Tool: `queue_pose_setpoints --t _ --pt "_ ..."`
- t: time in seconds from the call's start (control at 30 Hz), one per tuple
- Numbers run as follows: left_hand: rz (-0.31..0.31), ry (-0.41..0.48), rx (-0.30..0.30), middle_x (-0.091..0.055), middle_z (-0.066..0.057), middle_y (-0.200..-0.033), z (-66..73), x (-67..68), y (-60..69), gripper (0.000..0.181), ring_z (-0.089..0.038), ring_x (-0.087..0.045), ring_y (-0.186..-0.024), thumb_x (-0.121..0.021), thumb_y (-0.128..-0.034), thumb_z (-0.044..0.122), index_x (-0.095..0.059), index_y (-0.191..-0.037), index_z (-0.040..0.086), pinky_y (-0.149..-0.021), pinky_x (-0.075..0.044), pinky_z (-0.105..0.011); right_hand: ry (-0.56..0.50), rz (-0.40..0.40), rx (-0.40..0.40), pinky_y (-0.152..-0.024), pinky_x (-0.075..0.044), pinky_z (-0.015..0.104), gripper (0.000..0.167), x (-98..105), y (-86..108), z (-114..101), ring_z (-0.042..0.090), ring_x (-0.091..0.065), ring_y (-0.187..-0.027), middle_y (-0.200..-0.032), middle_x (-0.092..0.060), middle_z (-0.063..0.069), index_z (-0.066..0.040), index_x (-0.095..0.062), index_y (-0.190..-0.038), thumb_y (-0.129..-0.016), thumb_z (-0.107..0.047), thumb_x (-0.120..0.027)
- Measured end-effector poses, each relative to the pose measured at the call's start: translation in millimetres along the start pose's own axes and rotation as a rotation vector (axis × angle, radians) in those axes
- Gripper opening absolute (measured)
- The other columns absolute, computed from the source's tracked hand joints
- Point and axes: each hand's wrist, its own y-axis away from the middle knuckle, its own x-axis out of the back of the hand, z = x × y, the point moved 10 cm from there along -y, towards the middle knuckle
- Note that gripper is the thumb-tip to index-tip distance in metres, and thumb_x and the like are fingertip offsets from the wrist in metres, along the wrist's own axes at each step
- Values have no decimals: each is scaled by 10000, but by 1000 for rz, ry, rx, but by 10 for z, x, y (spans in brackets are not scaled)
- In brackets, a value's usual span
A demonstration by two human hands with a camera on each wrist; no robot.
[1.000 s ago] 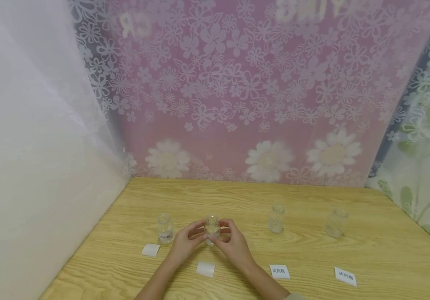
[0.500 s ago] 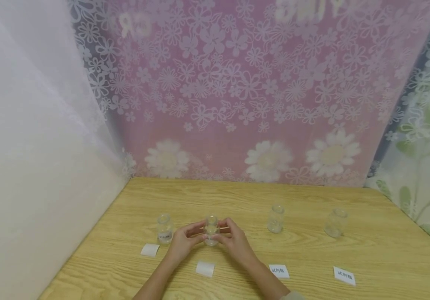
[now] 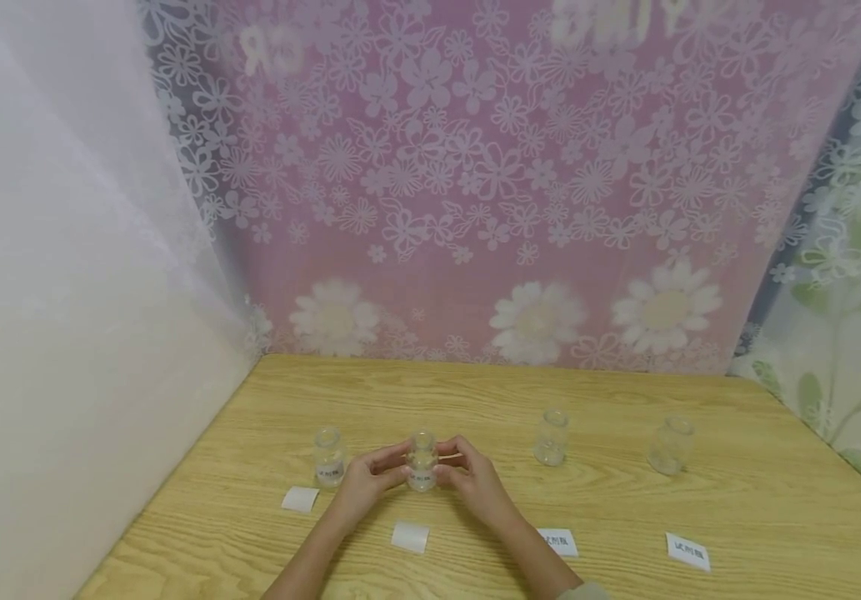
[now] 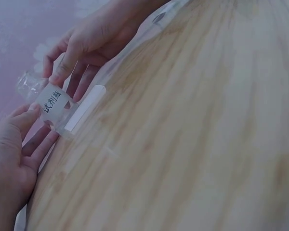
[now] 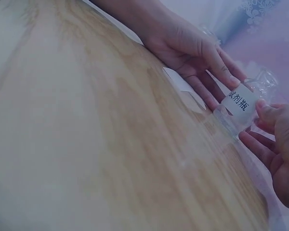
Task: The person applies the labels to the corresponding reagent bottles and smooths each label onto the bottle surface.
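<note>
Between both hands stands a clear glass bottle, upright on the table in the head view. A white label with black Chinese characters lies across its front. My left hand grips the bottle from the left, its thumb at the label's left end. From the other side my right hand holds it, thumb at the label's right end. In the right wrist view the label looks flat against the glass. Just in front of the bottle lies a blank white backing paper.
Left of the hands stands a labelled glass bottle, with another blank paper before it. Two unlabelled glass bottles, one nearer and one farther right, stand to the right. Two printed labels, one partly behind the right forearm, another, lie in front.
Both thumbs have drawn apart from the label's middle toward the bottle's sides, so its characters now show. The hands otherwise keep their place; the other bottles and papers stay put.
</note>
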Motion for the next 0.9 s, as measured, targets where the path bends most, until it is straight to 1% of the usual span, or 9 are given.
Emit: queue_pose_setpoints --t 0.1,0.2,0.27,0.33,0.43,0.5,0.67,0.8,0.9 --pt "1 -4 -19 -568 -198 -1173 33 0 6 432 -331 -524 -1091 -630 -880 144 -514 -1261 -25 -855 -465 -310 29 -10 -17 -772 -509 382 211 -9 2 28 469 -499 -1024 -1160 -492 277 97 -471 -1076 -887 49 -553" --pt "-2 4 -34 -548 -210 -1201 70 -8 15 437 -345 -512 -1102 -620 -885 118 -491 -1269 -46 -859 -464 -319 101 -21 -30 -802 -494 403 274 -13 1 130 412 -504 -1053 -1216 -475 234 42 -451 -1139 -903 -30 -571" --pt "-8 7 -36 -528 -210 -1228 83 -19 19 450 -354 -500 -1113 -622 -881 102 -475 -1281 -44 -863 -462 -328 118 -33 -43 -817 -483 417 349 -27 -3 217 380 -510 -1056 -1240 -458 219 12 -420 -1187 -898 -74 -595" --pt "-15 5 -41 -504 -215 -1253 81 -35 13 473 -366 -487 -1122 -633 -869 75 -458 -1293 -40 -864 -462 -329 118 -39 -54 -810 -487 410 428 -43 -5 278 354 -533 -1023 -1229 -453 217 -5 -387 -1224 -881 -101 -625" --pt "-19 -2 -56 -457 -228 -1293 86 -64 5 516 -385 -467 -1135 -655 -839 19 -437 -1303 -40 -865 -460 -319 111 -34 -67 -776 -506 347 538 -69 -9 334 309 -574 -941 -1184 -464 222 -19 -350 -1260 -847 -129 -676" --pt "-10 -21 -69 -439 -235 -1304 82 -74 0 532 -390 -463 -1138 -660 -819 -25 -435 -1300 -42 -864 -459 -307 147 -23 -72 -753 -510 303 585 -78 -10 361 266 -589 -897 -1164 -470 211 -33 -337 -1274 -830 -153 -699" --pt "26 -81 -93 -452 -237 -1292 90 -68 5 512 -391 -478 -1121 -650 -798 -89 -463 -1272 -41 -861 -460 -302 250 -3 -42 -735 -509 273 582 -89 -8 356 234 -609 -852 -1126 -507 193 -43 -336 -1271 -824 -128 -700" --pt "35 -107 -120 -470 -263 -1257 256 -80 56 474 -420 -489 -1092 -633 -793 -119 -477 -1238 -72 -857 -465 -328 293 17 -1 -737 -502 260 540 -83 -10 289 243 -590 -903 -1068 -543 144 -59 -364 -1246 -815 -44 -688" --pt "42 -139 -149 -487 -275 -1229 397 -90 98 448 -427 -506 -1065 -633 -793 -117 -487 -1215 -88 -851 -469 -360 319 22 20 -766 -494 275 535 -73 -9 242 249 -557 -964 -1058 -556 114 -68 -377 -1238 -805 -28 -689"
